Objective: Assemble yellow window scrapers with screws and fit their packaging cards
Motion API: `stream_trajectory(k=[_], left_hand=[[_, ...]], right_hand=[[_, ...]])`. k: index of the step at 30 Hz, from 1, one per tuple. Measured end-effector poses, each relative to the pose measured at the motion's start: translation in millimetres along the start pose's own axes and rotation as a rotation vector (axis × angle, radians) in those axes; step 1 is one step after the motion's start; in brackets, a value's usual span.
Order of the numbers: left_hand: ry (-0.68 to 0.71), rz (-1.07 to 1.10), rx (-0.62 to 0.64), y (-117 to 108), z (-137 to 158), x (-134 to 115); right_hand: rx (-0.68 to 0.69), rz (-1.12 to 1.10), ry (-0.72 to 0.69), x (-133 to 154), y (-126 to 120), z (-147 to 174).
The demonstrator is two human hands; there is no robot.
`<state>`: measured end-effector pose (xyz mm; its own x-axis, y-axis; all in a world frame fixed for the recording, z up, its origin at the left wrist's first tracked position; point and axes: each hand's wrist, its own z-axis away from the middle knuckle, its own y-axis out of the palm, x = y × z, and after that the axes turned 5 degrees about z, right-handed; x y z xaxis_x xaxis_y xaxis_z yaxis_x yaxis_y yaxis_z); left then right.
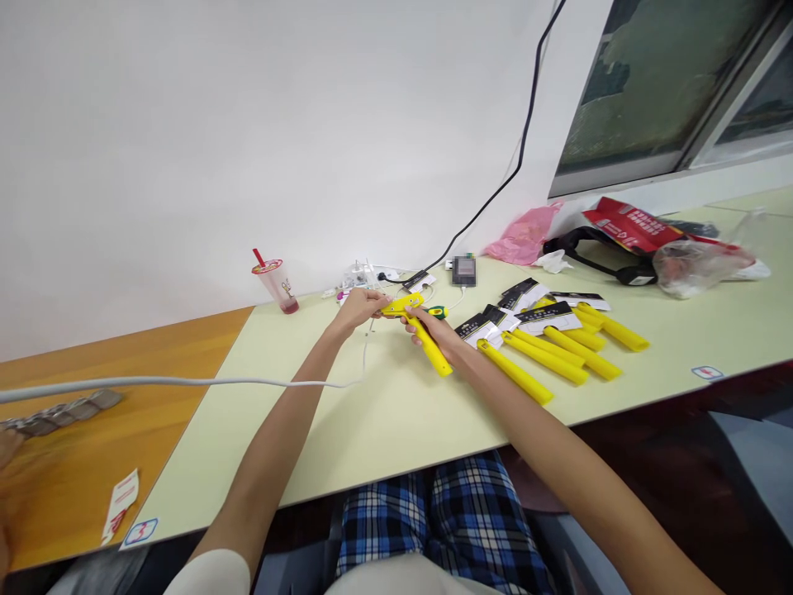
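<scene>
A yellow scraper (429, 347) is held above the table between both hands, its long handle slanting down toward me on the right. My left hand (361, 308) pinches one end of its flat head, where small dark screw spots show. My right hand (430, 324) is wrapped round the neck where head and handle meet. A green-and-yellow screwdriver handle (438, 312) sticks out just behind my right hand; whether that hand touches it I cannot tell. To the right lies a pile of several similar yellow scrapers (548, 357) with black-and-white cards (548, 317) at their far ends.
A cup (273, 285) with a red straw stands near the wall. A small grey device (464, 271) and a power strip (360, 274) sit at the back. A white cable (248, 381) crosses on the left. Bags and red packaging (638, 227) lie far right. Another person's hand (8, 446) shows at left.
</scene>
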<state>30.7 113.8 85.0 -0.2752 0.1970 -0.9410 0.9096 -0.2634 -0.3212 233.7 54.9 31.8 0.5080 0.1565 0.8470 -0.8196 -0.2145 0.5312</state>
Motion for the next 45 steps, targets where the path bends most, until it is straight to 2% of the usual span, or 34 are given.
stream_trajectory(k=[5,13,22,34,45], left_hand=[[0.01,-0.009,-0.026,3,-1,0],[-0.013,0.011,0.024,2,0,-1],[-0.014,0.049,-0.007,10,-1,3],[0.05,0.015,0.205,-5,13,-8],[0.15,-0.04,0.292,-7,15,-17]], right_hand=[[0.014,0.021,0.012,1,1,1],[0.013,0.046,0.004,0,2,2],[-0.002,0.042,-0.006,1,3,3],[0.034,0.056,-0.017,-2,-1,0],[0.048,0.073,-0.014,-1,-1,1]])
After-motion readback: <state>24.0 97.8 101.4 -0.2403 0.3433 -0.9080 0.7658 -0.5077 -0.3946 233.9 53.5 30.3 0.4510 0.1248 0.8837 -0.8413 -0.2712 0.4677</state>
